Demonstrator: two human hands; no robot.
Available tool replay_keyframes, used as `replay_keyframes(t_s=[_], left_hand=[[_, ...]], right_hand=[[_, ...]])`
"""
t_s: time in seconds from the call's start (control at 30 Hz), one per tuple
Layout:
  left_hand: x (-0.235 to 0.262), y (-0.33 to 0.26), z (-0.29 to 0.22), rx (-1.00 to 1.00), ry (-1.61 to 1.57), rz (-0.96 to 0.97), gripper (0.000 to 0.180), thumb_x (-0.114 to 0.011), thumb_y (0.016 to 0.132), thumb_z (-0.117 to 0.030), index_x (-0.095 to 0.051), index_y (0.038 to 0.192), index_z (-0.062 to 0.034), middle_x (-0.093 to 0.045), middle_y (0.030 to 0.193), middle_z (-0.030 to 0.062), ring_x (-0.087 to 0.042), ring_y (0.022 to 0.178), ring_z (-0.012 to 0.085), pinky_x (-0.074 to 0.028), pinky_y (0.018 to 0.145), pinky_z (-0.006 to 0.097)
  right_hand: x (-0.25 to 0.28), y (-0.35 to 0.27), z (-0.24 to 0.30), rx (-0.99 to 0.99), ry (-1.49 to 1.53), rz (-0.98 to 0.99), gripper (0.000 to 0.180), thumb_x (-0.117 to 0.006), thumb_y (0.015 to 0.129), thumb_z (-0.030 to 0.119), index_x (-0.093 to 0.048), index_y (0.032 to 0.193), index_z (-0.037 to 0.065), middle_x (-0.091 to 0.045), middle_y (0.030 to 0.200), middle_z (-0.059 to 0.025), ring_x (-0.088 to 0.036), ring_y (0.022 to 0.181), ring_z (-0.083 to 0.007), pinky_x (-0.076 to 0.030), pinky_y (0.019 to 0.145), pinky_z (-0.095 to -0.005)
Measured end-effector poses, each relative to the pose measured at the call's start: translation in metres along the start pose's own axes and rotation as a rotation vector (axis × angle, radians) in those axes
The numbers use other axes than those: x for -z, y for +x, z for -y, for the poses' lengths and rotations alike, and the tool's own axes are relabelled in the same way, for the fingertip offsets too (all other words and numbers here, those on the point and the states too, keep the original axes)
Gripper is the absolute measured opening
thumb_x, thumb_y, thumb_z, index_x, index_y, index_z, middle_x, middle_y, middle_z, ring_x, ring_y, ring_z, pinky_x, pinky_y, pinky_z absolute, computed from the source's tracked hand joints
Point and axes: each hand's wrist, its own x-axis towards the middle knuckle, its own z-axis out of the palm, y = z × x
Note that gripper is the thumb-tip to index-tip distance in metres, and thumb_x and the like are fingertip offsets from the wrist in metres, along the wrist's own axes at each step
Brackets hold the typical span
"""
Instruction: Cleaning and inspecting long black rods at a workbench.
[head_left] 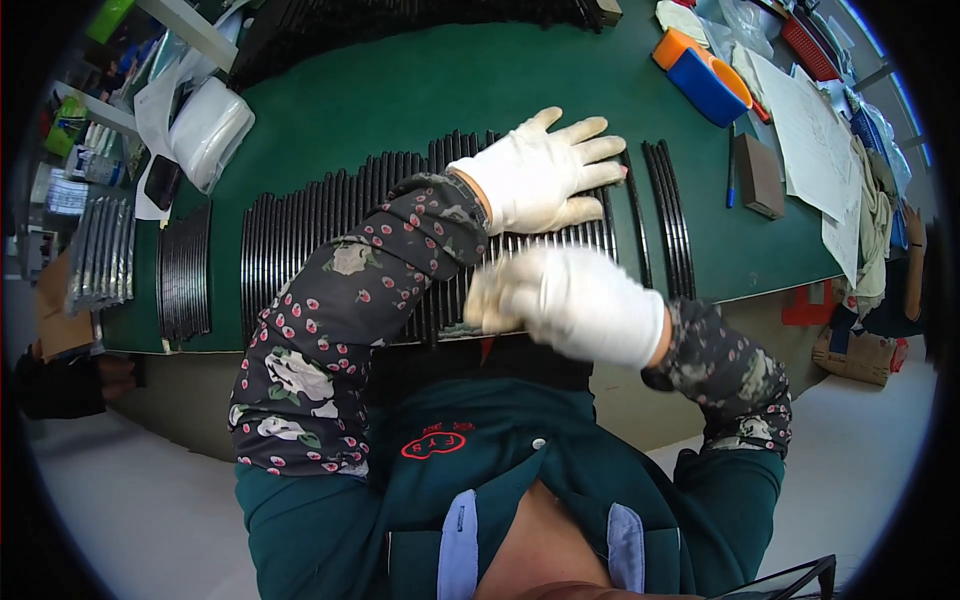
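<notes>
A long row of thin black rods (330,225) lies side by side across the green table (370,85). Spread flat over the right part of this row is my left hand (535,175), in a white glove, its fingers stretched and apart. My right hand (580,300), also gloved in white, is curled above the near ends of the rods, close to the table's front edge. Its fingertips are slightly blurred, and whatever they may hold cannot be made out. Just right of the row lies a single rod (637,220), with a small group of rods (670,215) beyond it.
Another bundle of black rods (185,275) lies at the left, near bagged rods (103,250). A blue-and-orange holder (708,85), a brown block (760,175), a blue pen (731,170) and paper sheets (800,140) are at the right. White plastic packaging (210,135) lies far left.
</notes>
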Motion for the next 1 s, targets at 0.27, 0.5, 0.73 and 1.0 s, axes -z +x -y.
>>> replay_keyframes(t_s=[0.27,0.5,0.73,1.0], left_hand=[[0.007,0.002,0.002,-0.032,0.059,0.048,0.051,-0.055,0.092,-0.037,-0.047,0.136,-0.0123,-0.035,0.151,0.0093,-0.030,0.141,0.0304,-0.028,0.112,0.054],[0.008,-0.002,-0.002,0.010,-0.070,0.027,0.053,-0.057,0.091,-0.036,-0.047,0.136,-0.0106,-0.036,0.150,0.0105,-0.031,0.140,0.0313,-0.028,0.112,0.054],[0.008,-0.003,-0.002,0.016,-0.067,0.025,0.053,-0.055,0.091,-0.036,-0.046,0.137,-0.0111,-0.036,0.150,0.0109,-0.030,0.141,0.0305,-0.027,0.113,0.053],[0.007,-0.005,-0.003,0.000,-0.042,-0.007,0.051,-0.055,0.092,-0.035,-0.047,0.136,-0.0104,-0.036,0.150,0.0114,-0.031,0.140,0.0308,-0.028,0.112,0.054]], right_hand=[[0.033,-0.006,-0.010,-0.067,0.115,-0.134,0.024,-0.064,0.068,-0.002,-0.066,0.090,0.007,-0.065,0.092,-0.0078,-0.065,0.081,-0.0291,-0.055,0.068,-0.0362],[0.035,-0.028,0.025,-0.016,0.380,0.233,0.012,-0.066,0.071,0.007,-0.067,0.083,0.007,-0.065,0.089,-0.0068,-0.065,0.081,-0.0263,-0.055,0.067,-0.0342],[0.027,-0.044,0.003,-0.052,0.150,0.174,0.036,-0.068,0.067,0.005,-0.063,0.102,0.007,-0.063,0.099,-0.0096,-0.065,0.087,-0.0297,-0.055,0.076,-0.0366],[0.041,-0.027,0.003,-0.131,0.243,0.033,0.028,-0.064,0.067,-0.001,-0.063,0.093,0.007,-0.063,0.091,-0.0087,-0.065,0.082,-0.0272,-0.055,0.070,-0.0347]])
